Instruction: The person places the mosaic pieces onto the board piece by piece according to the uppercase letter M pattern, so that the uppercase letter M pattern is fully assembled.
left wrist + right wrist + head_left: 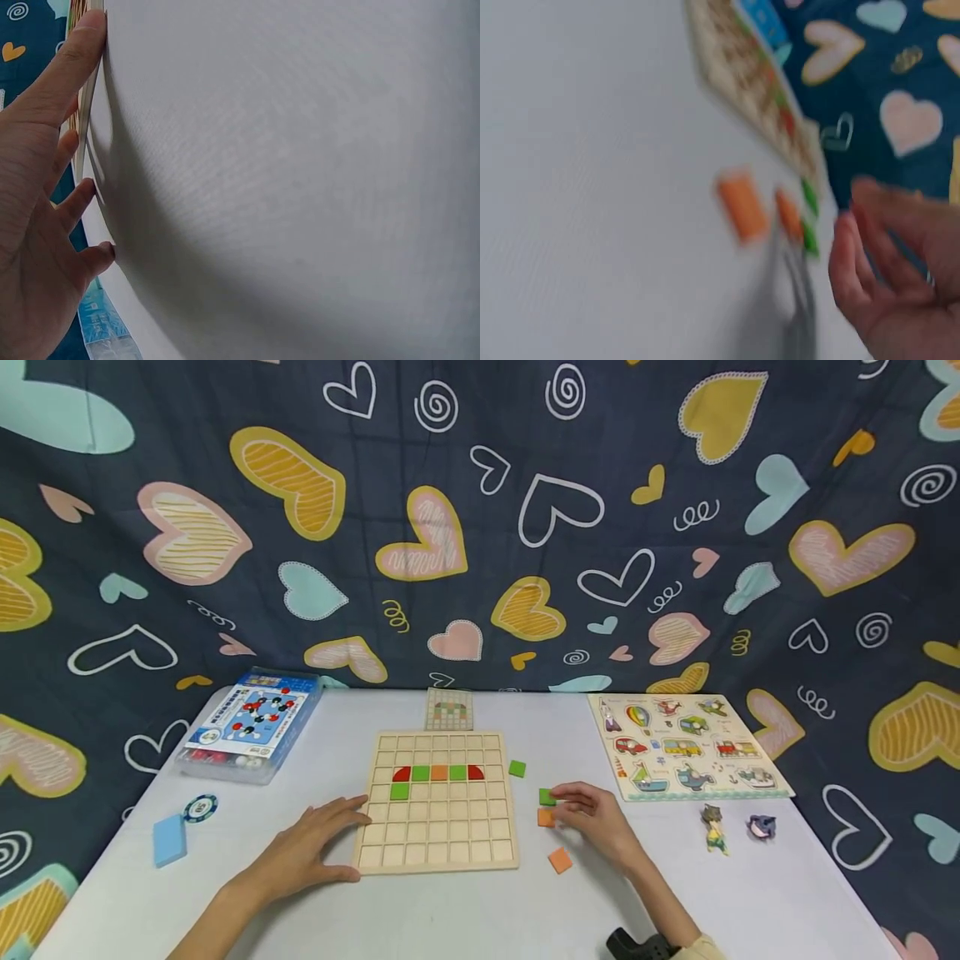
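A wooden grid board (438, 837) lies on the white table, with red, green and orange pieces in some of its squares. My left hand (315, 843) rests at the board's left edge, thumb and fingers spread along it; the left wrist view shows the thumb (71, 64) against that edge. To the right of the board, my right hand (596, 820) hovers close to a green tile (547, 797) and an orange tile (546, 817). Its fingers are loosely bent, and no piece shows between them. Another green tile (517, 768) and another orange tile (559, 860) lie nearby.
Behind the board stands a small pattern card (449, 712). A boxed molecule set (251, 727), a blue block (169, 841) and a round chip (201, 808) are at the left. A picture puzzle board (626, 782) and two small figures (714, 829) occupy the right side.
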Available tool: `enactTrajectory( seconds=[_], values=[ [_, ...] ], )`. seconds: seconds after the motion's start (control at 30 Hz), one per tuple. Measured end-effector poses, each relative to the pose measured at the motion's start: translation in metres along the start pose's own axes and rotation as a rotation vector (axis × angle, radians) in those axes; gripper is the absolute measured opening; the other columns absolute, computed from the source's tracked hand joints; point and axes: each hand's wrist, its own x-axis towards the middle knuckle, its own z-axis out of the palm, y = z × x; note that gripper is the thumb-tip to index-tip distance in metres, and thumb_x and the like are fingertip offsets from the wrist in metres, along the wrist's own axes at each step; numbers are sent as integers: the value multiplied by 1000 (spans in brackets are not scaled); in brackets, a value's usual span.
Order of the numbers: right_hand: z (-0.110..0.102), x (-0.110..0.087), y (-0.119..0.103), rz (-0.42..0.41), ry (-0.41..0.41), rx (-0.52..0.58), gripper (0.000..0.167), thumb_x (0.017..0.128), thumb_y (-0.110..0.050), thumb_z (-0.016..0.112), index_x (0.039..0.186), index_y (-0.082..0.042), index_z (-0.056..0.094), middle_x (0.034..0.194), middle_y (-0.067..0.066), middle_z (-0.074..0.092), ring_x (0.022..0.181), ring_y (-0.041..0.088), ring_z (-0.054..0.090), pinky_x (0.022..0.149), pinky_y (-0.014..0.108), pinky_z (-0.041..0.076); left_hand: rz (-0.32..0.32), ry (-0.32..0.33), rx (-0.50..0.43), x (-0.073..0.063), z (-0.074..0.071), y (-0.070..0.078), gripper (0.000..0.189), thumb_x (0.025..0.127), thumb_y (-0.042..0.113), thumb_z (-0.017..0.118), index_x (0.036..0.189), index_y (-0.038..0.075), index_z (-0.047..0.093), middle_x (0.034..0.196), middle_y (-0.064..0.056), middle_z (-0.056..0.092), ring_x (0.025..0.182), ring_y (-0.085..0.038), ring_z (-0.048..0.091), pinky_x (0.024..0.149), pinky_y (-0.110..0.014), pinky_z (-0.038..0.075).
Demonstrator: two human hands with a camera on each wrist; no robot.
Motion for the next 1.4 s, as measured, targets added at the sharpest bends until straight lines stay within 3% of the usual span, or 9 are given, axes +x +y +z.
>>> enactTrajectory(
  seconds=[0.2,0.33,0.47,0.57,0.77,1.1,1.2,1.4],
  values=[
    [-23,-17,16,17,-292,-19,38,85,-5,71,120,3,60,114,19,64,90,13,61,75,21,53,3,7,-6,2,-2,-1,66,70,65,68,123,25,59,146,-7,45,131,-40,41,100,-72,28],
    [-24,-22,23,-57,-347,-63,37,82,-4,74,117,2,63,106,17,65,87,12,59,72,20,53,13,12,0,2,0,-2,65,70,64,68,122,26,59,145,-7,45,130,-40,42,98,-73,29],
    [-21,-24,22,-120,-308,-105,31,80,-4,75,109,1,65,97,15,66,81,14,58,66,21,52,16,18,-3,2,1,-1,64,70,62,71,122,26,59,145,-7,46,130,-40,42,97,-73,29],
    [-18,-24,19,-119,-268,-132,28,79,-5,76,104,0,67,92,14,67,78,12,58,63,20,52,14,19,-6,1,1,-2,64,71,62,71,122,26,59,145,-7,45,130,-40,42,97,-73,29],
    [-13,-25,17,-31,-152,-79,27,83,0,72,107,8,64,101,19,68,83,11,65,73,23,57,20,21,3,1,1,-2,64,71,65,68,122,27,58,145,-6,45,130,-39,42,97,-73,30],
    [12,-11,5,65,149,58,32,80,8,71,110,16,60,104,27,67,95,34,68,77,27,57,30,23,-8,0,2,-1,64,71,64,68,121,26,59,145,-7,46,129,-38,43,95,-74,31],
    [22,-5,2,81,179,73,32,80,9,71,109,15,61,104,27,67,95,35,68,78,27,57,28,14,-11,0,1,0,65,71,64,68,121,25,59,145,-8,46,130,-38,43,95,-74,31],
    [42,6,-3,27,164,110,30,79,11,71,107,16,62,104,28,67,94,36,68,77,26,57,15,0,-9,1,1,-2,66,71,66,66,122,25,58,146,-7,45,131,-39,41,97,-73,30]
  ],
)
